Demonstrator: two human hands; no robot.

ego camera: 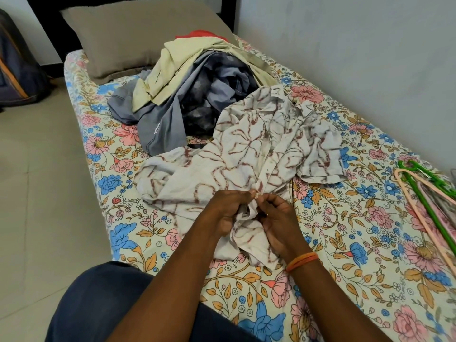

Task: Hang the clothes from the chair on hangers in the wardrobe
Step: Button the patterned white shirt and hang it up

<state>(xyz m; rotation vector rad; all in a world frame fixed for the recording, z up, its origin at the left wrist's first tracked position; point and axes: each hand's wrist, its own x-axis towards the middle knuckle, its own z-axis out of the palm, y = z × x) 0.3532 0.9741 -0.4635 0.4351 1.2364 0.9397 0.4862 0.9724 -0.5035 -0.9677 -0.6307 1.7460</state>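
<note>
The white shirt with brown leaf print (249, 154) lies crumpled on the bed (345, 243), near the middle of the view. Its cloth looks thin and wrinkled, with a buttoned front strip running down to the hands. No brand or writing can be read on it. The left hand (228, 209) and the right hand (276, 218) meet at the lower end of this strip, at about 6 o'clock from the shirt's centre. The fingers (253, 192) of both hands are curled and pinch the cloth edge between thumb and fingertips, around what seems a small button. An orange band (302, 261) sits on the right wrist.

At 12 o'clock from the shirt is a pile of clothes (197, 90): soft cream, grey-blue and dark pieces, with some red at the top. At 3 o'clock, near the wall, lie plastic hangers (419, 191), green and pale pink, thin and curved. The bedsheet has a flower pattern in pink, blue and orange. A grey-brown pillow (138, 33) lies at the head of the bed.
</note>
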